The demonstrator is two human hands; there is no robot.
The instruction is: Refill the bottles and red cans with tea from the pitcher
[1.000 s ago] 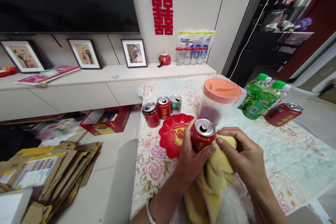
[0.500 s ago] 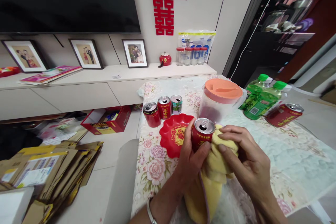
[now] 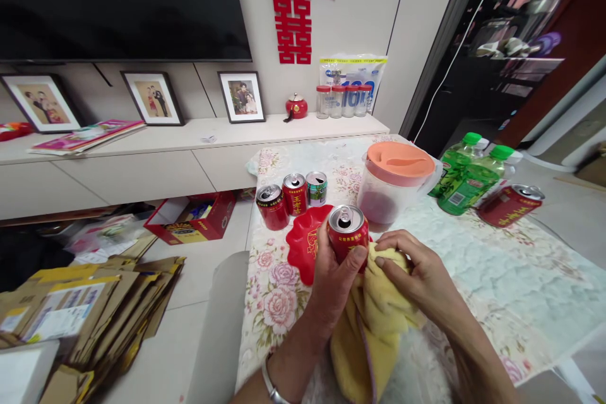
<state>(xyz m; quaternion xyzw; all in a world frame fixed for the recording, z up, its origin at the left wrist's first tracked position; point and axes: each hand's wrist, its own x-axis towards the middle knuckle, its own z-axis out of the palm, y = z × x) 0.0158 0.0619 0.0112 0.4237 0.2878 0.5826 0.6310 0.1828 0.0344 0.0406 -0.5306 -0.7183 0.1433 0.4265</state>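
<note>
A red drink can (image 3: 348, 237) with its top opened is gripped in my left hand (image 3: 330, 284), tilted a little over the table. My right hand (image 3: 411, 268) pinches a yellow cloth (image 3: 379, 309), which touches the can's right side and hangs down in front of me. Behind the held can lies a red scalloped plate (image 3: 299, 243), partly covered by the can and my left hand. Two more red cans (image 3: 273, 207) and a small green can (image 3: 317, 189) stand beyond the plate, at the left.
A clear pitcher (image 3: 391, 186) with an orange lid stands behind my hands. Green bottles (image 3: 473, 180) and another red can (image 3: 511, 205) are on the right of the flowered tablecloth (image 3: 277, 309). Flattened cardboard (image 3: 108, 303) and a red box (image 3: 192, 221) lie on the floor at left.
My left hand has moved the can slightly left and up, and it leans more. My right hand and the cloth have shifted left with it.
</note>
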